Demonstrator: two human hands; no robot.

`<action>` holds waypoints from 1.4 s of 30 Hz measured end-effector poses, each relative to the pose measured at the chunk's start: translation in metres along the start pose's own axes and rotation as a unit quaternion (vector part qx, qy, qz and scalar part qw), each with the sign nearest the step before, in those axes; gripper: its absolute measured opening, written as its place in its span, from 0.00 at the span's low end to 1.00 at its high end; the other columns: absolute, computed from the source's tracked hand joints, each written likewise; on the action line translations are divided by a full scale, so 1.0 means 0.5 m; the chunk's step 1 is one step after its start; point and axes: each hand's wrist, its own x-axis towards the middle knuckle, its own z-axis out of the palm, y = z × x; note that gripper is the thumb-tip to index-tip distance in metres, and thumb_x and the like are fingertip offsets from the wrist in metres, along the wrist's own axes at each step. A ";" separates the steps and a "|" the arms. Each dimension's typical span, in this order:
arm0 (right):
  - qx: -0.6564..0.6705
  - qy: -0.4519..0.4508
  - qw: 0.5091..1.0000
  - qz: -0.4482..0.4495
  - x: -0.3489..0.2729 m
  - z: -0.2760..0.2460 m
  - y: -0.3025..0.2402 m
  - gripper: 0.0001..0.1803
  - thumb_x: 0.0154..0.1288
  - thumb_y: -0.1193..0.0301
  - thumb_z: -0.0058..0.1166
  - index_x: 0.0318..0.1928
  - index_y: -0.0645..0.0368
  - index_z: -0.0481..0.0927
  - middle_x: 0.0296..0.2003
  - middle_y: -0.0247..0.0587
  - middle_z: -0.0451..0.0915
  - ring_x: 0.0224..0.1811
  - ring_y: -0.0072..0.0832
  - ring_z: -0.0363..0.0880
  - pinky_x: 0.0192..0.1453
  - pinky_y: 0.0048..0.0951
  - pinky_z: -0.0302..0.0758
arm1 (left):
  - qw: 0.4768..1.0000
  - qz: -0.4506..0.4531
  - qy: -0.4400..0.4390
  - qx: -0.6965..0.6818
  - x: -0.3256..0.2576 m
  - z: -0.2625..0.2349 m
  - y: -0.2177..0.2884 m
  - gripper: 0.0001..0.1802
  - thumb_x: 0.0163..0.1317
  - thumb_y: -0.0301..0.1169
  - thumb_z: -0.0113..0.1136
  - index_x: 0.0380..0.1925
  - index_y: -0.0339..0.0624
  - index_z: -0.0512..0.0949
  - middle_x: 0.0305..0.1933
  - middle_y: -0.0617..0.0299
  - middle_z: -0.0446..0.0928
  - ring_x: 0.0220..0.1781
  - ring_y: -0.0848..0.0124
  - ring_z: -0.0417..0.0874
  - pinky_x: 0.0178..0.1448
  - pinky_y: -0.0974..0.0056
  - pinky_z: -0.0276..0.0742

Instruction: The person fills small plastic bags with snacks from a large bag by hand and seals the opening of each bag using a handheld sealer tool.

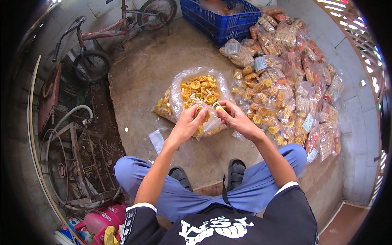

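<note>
My left hand (188,123) is closed, pinching the top of a small clear plastic bag (199,131) with yellow snacks inside. Held in my right hand (241,121), close to that bag's top edge, is a small yellow-and-dark object (219,107); its exact kind is too small to tell. Just beyond both hands stands a large, opened clear plastic sack (176,87), full of yellow wheel-shaped crackers (196,85) with some pale, short pieces among them. My fingers partly hide the small bag.
Filled snack bags (286,81) lie heaped along the right wall. A blue crate (220,26) stands at the back, a bicycle (104,34) at the back left. A metal frame (81,159) and a pink gas cylinder (107,218) are on the left. An empty plastic packet (156,141) lies on the floor.
</note>
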 end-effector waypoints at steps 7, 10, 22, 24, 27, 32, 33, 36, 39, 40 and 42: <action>-0.086 0.042 0.989 -0.113 0.001 -0.017 0.015 0.30 0.61 0.53 0.55 0.55 0.64 0.69 0.47 0.43 0.74 0.49 0.28 0.72 0.52 0.28 0.69 | 0.997 0.022 -0.046 0.058 0.019 0.007 0.055 0.16 0.68 0.38 0.48 0.36 0.33 0.72 0.29 0.64 0.73 0.33 0.79 0.69 0.38 0.69 0.69; -0.110 0.018 0.985 -0.129 -0.014 -0.036 0.007 0.32 0.59 0.54 0.57 0.55 0.66 0.69 0.48 0.47 0.75 0.51 0.32 0.72 0.55 0.30 0.68 | 0.996 0.036 -0.063 0.061 0.025 0.003 0.047 0.15 0.66 0.37 0.49 0.35 0.33 0.72 0.28 0.56 0.75 0.31 0.74 0.70 0.36 0.65 0.68; -0.237 0.011 0.959 -0.153 -0.051 -0.046 -0.029 0.30 0.50 0.56 0.65 0.47 0.65 0.75 0.41 0.48 0.77 0.44 0.37 0.76 0.49 0.32 0.71 | 0.952 0.165 -0.083 0.245 0.004 0.013 0.060 0.08 0.61 0.30 0.53 0.33 0.35 0.72 0.30 0.51 0.73 0.35 0.56 0.73 0.42 0.57 0.68; -0.258 0.007 0.952 -0.167 -0.050 -0.043 -0.028 0.29 0.49 0.57 0.66 0.46 0.64 0.76 0.40 0.48 0.77 0.43 0.38 0.77 0.48 0.33 0.72 | 0.942 0.184 -0.097 0.262 0.003 0.012 0.052 0.07 0.60 0.29 0.54 0.32 0.36 0.73 0.30 0.52 0.73 0.35 0.56 0.73 0.43 0.58 0.68; -0.284 0.011 0.942 -0.178 -0.051 -0.038 -0.029 0.27 0.49 0.58 0.66 0.44 0.64 0.77 0.38 0.48 0.78 0.42 0.39 0.77 0.47 0.33 0.72 | 0.931 0.207 -0.094 0.284 0.000 0.013 0.049 0.05 0.60 0.28 0.54 0.31 0.37 0.72 0.29 0.53 0.73 0.35 0.57 0.73 0.44 0.59 0.68; -0.288 0.001 0.939 -0.185 -0.049 -0.038 -0.030 0.24 0.48 0.58 0.67 0.41 0.63 0.78 0.36 0.46 0.79 0.41 0.38 0.77 0.46 0.33 0.72 | 0.927 0.224 -0.096 0.284 -0.005 0.015 0.050 0.06 0.59 0.29 0.55 0.30 0.37 0.72 0.29 0.54 0.73 0.35 0.57 0.74 0.49 0.58 0.67; -0.289 -0.001 0.939 -0.186 -0.049 -0.039 -0.030 0.24 0.48 0.58 0.66 0.40 0.62 0.78 0.36 0.45 0.79 0.41 0.38 0.77 0.45 0.33 0.72 | 0.926 0.226 -0.100 0.285 -0.005 0.015 0.053 0.06 0.59 0.29 0.55 0.30 0.37 0.72 0.29 0.54 0.73 0.35 0.58 0.74 0.51 0.58 0.66; -0.295 -0.005 0.937 -0.188 -0.047 -0.039 -0.026 0.24 0.47 0.57 0.66 0.40 0.61 0.79 0.35 0.44 0.79 0.41 0.38 0.77 0.45 0.32 0.72 | 0.921 0.227 -0.102 0.300 -0.007 0.014 0.055 0.06 0.59 0.29 0.55 0.30 0.37 0.72 0.29 0.54 0.73 0.34 0.58 0.74 0.52 0.59 0.66; -0.308 -0.006 0.933 -0.185 -0.047 -0.040 -0.025 0.24 0.48 0.56 0.66 0.40 0.60 0.79 0.35 0.43 0.79 0.40 0.38 0.77 0.45 0.32 0.72 | 0.919 0.231 -0.106 0.302 -0.006 0.015 0.050 0.06 0.58 0.29 0.55 0.29 0.37 0.72 0.29 0.55 0.73 0.34 0.59 0.75 0.53 0.58 0.67; -0.309 -0.007 0.933 -0.184 -0.047 -0.041 -0.025 0.24 0.48 0.55 0.65 0.40 0.59 0.79 0.35 0.42 0.79 0.40 0.38 0.77 0.45 0.32 0.72 | 0.918 0.234 -0.107 0.301 -0.005 0.015 0.049 0.06 0.58 0.29 0.55 0.29 0.37 0.72 0.29 0.55 0.73 0.34 0.60 0.75 0.53 0.58 0.67; -0.321 -0.009 0.931 -0.175 -0.049 -0.042 -0.026 0.24 0.48 0.54 0.65 0.40 0.59 0.79 0.35 0.42 0.79 0.41 0.38 0.77 0.44 0.33 0.73 | 0.917 0.241 -0.110 0.299 -0.004 0.016 0.050 0.06 0.57 0.28 0.56 0.29 0.38 0.72 0.28 0.56 0.73 0.35 0.60 0.75 0.54 0.58 0.67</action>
